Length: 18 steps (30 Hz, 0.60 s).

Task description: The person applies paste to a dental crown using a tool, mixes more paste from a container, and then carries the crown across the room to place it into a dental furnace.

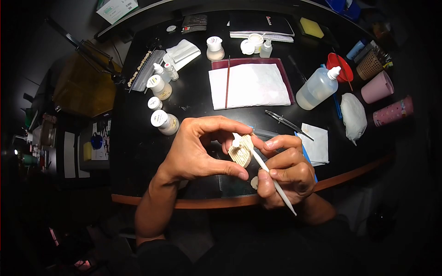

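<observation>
Above the front of the desk, my left hand (195, 147) curls its thumb and fingers around a small cream, grid-textured piece that looks like a honeycomb firing tray (241, 156). A small white tooth-like piece (236, 143) sits at its upper left side. My right hand (292, 170) pinches a slim white stick-like tool (282, 191), slanted with its lower end toward me. The tool's upper end meets the right edge of the tray, and my right fingertips are close beside it. Behind my fingers, part of the tray's grip is hidden.
Beyond my hands lies a white paper pad (253, 85) with a thin brush (228, 83) across it. Powder jars (164, 122) stand at left. A squeeze bottle (317, 89), tweezers (290, 124), a folded tissue (317, 145) and a red bowl (340, 68) are at right.
</observation>
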Each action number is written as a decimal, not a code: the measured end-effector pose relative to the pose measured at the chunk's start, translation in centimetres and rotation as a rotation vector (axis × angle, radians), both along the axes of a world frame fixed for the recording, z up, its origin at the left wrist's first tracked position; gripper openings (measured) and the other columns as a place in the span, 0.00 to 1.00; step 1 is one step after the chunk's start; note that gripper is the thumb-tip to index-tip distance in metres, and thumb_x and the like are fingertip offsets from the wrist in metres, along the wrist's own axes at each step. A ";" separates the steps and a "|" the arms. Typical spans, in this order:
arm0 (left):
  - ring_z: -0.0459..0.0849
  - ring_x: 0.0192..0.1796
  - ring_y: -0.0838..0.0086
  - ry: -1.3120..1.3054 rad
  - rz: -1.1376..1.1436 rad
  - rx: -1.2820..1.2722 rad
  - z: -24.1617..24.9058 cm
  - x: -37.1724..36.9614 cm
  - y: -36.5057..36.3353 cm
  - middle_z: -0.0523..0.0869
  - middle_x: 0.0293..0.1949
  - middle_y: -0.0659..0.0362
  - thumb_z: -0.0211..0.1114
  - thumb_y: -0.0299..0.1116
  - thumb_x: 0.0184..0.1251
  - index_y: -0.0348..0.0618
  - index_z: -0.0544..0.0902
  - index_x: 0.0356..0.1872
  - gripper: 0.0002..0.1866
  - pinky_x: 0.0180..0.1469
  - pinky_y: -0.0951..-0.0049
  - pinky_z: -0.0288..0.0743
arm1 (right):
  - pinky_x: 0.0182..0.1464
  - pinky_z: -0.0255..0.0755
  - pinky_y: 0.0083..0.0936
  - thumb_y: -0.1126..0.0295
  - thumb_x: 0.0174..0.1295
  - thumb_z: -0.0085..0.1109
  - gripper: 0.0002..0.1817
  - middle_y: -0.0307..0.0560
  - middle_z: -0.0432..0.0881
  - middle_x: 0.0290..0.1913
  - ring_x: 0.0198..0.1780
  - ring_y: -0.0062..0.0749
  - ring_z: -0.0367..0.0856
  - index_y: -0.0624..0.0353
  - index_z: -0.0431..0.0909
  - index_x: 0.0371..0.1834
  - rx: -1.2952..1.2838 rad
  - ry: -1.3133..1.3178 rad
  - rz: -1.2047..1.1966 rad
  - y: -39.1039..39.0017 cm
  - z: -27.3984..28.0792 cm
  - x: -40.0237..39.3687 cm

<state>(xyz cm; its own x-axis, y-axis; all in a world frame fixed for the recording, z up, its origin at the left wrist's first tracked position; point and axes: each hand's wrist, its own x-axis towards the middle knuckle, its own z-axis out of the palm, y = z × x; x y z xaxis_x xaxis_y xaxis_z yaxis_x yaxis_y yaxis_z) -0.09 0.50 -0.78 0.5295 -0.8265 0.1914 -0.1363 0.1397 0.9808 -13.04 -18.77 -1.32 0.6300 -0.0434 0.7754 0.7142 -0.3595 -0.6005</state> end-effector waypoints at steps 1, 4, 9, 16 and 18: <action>0.91 0.59 0.66 0.005 -0.002 -0.005 0.0 0.0 0.0 0.91 0.54 0.49 0.93 0.23 0.40 0.31 0.86 0.61 0.40 0.65 0.63 0.85 | 0.60 0.91 0.47 0.86 0.57 0.68 0.15 0.46 0.80 0.34 0.56 0.47 0.83 0.59 0.71 0.39 0.013 -0.002 0.007 0.1 -0.2 0.0; 0.90 0.59 0.67 0.005 -0.003 -0.014 -0.1 0.0 0.0 0.91 0.54 0.49 0.93 0.23 0.40 0.31 0.86 0.61 0.40 0.65 0.64 0.84 | 0.60 0.91 0.48 0.86 0.57 0.69 0.16 0.46 0.80 0.34 0.57 0.47 0.83 0.59 0.72 0.40 0.037 -0.002 0.017 0.1 -0.4 0.0; 0.90 0.58 0.68 -0.024 -0.001 0.007 0.0 0.1 0.1 0.91 0.55 0.50 0.93 0.23 0.40 0.32 0.86 0.61 0.40 0.65 0.65 0.84 | 0.61 0.90 0.50 0.86 0.57 0.69 0.16 0.46 0.81 0.35 0.57 0.47 0.83 0.59 0.72 0.41 0.028 -0.013 0.018 0.1 -0.6 0.0; 0.90 0.59 0.68 -0.021 0.004 0.005 0.0 0.0 0.0 0.91 0.55 0.50 0.93 0.23 0.40 0.31 0.86 0.61 0.40 0.64 0.65 0.85 | 0.60 0.91 0.49 0.85 0.57 0.69 0.16 0.46 0.81 0.35 0.57 0.48 0.84 0.59 0.73 0.41 -0.011 0.001 -0.003 0.0 0.1 -0.2; 0.90 0.59 0.67 -0.024 0.002 0.005 -0.1 0.1 0.1 0.91 0.55 0.49 0.93 0.23 0.40 0.31 0.86 0.61 0.40 0.64 0.65 0.85 | 0.59 0.91 0.48 0.85 0.57 0.70 0.16 0.46 0.82 0.35 0.57 0.48 0.84 0.59 0.73 0.41 -0.029 0.004 -0.013 0.0 0.3 -0.3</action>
